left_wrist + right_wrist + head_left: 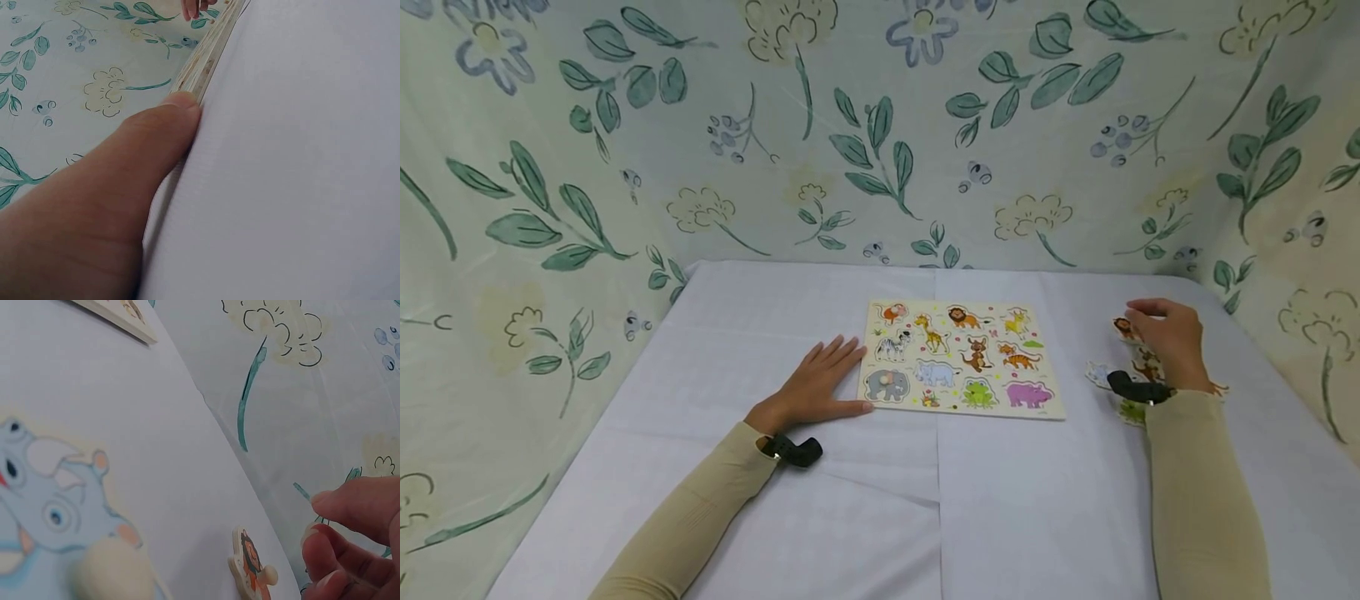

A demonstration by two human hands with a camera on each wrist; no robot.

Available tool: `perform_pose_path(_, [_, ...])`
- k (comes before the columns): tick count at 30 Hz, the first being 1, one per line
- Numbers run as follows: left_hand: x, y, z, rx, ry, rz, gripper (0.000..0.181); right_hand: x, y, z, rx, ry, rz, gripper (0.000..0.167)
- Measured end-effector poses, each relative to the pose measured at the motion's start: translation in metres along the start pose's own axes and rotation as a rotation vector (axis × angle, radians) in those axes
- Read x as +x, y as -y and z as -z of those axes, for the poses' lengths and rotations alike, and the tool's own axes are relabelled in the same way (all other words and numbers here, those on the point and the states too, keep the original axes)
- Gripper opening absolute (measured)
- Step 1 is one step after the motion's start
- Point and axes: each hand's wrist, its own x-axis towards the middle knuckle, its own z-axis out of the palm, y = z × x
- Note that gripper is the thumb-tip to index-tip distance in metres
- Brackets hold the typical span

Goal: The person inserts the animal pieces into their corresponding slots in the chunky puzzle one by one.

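- Lion piece: beside the board, over on the right among other loose animal pieces; likely light and stiff, with thin edges that could chip if forced.
- Its pale knob seems the best hold, a thumb-and-finger pinch from above; being small and smooth, it might slip.
- Rhino piece: same build, knob up, near the right wrist camera.
- Right hand: just by the lion piece, fingers bent, thumb and forefinger slightly parted, nothing visibly held.
- Left hand: flat and spread, thumb touching the board's edge, gripping nothing.
- Board: flat and probably rigid; steady it by its edge.
- Tabletop: white cloth, lightly creased, with floral cloth hung around it.
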Motion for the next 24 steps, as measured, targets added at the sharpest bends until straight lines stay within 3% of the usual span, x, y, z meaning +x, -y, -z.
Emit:
perform_pose_path(11, [0.000,-0.002,0.003,0.004,0.010,0.004,0.099,0.003,-0.012,-0.003,-0.006,0.007,-0.031,0.050])
perform_pose_path(24, [-0.001,-0.003,0.004,-0.003,0.012,0.008,0.098,0.002,-0.020,-0.005,-0.039,0.007,-0.002,0.051])
